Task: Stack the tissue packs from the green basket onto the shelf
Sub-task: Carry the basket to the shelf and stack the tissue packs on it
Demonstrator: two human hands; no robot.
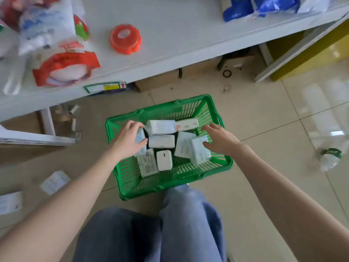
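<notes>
Green basket (217,163) of tissue packs (161,141), labels unreadable; left hand (130,141) clamped on one; right hand (220,141) spread

— where are your hands?
— your left hand (130,140) reaches forward and down, forearm bare, fingers curled and thumb pressed in a closed grip on a tissue pack (141,145).
— and your right?
— your right hand (219,141) is extended alongside, palm down, fingers spread and loose, holding nothing. your knees sit bent below both arms.
</notes>
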